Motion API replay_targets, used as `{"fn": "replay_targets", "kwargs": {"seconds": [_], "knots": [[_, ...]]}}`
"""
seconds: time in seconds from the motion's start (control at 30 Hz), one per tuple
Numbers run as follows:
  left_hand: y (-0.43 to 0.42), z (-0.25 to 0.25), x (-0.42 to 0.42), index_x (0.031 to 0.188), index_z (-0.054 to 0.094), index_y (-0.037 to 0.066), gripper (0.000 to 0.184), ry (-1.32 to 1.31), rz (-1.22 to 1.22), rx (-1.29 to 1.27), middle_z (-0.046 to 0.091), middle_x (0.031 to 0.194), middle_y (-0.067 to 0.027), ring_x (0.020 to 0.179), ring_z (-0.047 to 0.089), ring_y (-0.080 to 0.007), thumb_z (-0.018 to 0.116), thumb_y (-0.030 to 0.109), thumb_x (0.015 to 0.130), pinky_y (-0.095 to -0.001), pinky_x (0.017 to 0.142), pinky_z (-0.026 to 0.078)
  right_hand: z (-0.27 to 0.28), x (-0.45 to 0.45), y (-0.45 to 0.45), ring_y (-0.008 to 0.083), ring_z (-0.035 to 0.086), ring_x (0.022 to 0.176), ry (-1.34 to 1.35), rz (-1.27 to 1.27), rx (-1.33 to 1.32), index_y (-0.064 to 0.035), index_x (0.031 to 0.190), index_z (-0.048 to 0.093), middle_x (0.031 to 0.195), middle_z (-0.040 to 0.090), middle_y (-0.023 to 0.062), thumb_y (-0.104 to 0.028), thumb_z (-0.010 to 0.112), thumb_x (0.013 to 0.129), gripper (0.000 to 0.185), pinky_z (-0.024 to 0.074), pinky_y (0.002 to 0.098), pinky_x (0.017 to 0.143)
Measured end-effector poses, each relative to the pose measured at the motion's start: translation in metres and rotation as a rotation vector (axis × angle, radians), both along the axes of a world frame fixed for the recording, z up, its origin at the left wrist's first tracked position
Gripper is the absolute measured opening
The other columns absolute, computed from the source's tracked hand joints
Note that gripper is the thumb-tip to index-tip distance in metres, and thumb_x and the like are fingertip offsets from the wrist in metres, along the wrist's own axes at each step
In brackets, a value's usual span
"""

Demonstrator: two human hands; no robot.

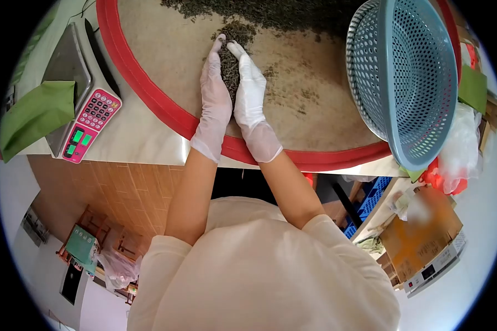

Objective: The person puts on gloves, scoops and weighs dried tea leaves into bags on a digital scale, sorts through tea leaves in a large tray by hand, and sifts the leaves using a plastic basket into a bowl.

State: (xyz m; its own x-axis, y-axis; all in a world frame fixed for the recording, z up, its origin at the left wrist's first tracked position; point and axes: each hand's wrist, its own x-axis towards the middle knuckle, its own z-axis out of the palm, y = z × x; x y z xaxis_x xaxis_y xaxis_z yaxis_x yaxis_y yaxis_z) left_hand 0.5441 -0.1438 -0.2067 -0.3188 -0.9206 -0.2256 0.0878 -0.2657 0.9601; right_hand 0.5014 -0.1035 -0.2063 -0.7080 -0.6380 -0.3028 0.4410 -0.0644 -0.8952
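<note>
Dark dried leaves (230, 69), which look like tea, fill the narrow gap between my two hands. My left hand (215, 88), in a thin whitish glove, is cupped along their left side with its fingers stretched forward. Along the right side, my right hand (249, 91) in a white glove mirrors it, palm turned inward. Together they hold the leaves between the palms; whether the hands rest on the surface below I cannot tell. Under them is a round beige tray (165, 71) with a red cloth rim. A larger heap of leaves (270, 14) lies at its far side.
Right of my hands, a blue plastic colander (389, 83) leans tilted over the tray's rim with a metal perforated bowl (361, 71) against it. A pink-keyed digital scale (96, 113) stands at left, partly under green cloth (38, 113). A cardboard box (419, 237) sits lower right.
</note>
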Motion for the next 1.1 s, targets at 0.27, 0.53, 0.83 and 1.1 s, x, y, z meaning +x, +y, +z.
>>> {"fn": "replay_targets", "kwargs": {"seconds": [0.27,0.53,0.83,1.1], "knots": [[0.023,0.109,-0.035,0.124,0.053,0.002,0.04,0.384,0.062,0.17,0.056,0.119,-0.0048,0.105,0.053,-0.0129,0.044,0.031,0.098,-0.0259,0.094,0.041,0.111,-0.031,0.015,0.0204,0.051,0.116,-0.099,-0.092,-0.178,0.003,0.107,0.065,0.119,0.061,0.0126,-0.011,0.05,0.093,0.024,0.0357,0.0306,0.101],[0.054,0.227,-0.118,0.128,0.046,0.003,0.041,0.895,-0.557,0.223,0.049,0.128,-0.0082,0.118,0.045,-0.0163,0.04,0.026,0.096,-0.0308,0.103,0.033,0.2,-0.102,0.077,0.0144,0.049,0.116,0.87,-0.517,-0.016,-0.0044,0.127,0.05,0.127,0.053,0.0094,-0.036,0.046,0.095,0.045,0.0364,0.03,0.102],[0.003,0.193,-0.136,0.136,0.037,-0.001,0.051,0.401,-0.299,-0.371,0.037,0.141,-0.0137,0.132,0.03,-0.0216,0.025,0.031,0.098,-0.0344,0.112,0.018,0.227,-0.171,0.145,0.0296,0.042,0.125,1.162,-0.786,0.255,0.0058,0.128,0.043,0.128,0.048,0.0181,-0.025,0.033,0.096,0.046,0.028,0.041,0.108],[-0.047,0.13,-0.01,0.137,0.035,-0.001,0.05,-0.03,0.102,-0.283,0.035,0.143,-0.0132,0.137,0.026,-0.022,0.025,0.027,0.097,-0.0366,0.115,0.012,0.114,-0.08,0.109,0.0371,0.047,0.116,1.28,0.608,0.142,-0.0012,0.126,0.046,0.127,0.048,0.0217,-0.023,0.074,0.065,0.07,0.0379,0.0482,0.099]]}}
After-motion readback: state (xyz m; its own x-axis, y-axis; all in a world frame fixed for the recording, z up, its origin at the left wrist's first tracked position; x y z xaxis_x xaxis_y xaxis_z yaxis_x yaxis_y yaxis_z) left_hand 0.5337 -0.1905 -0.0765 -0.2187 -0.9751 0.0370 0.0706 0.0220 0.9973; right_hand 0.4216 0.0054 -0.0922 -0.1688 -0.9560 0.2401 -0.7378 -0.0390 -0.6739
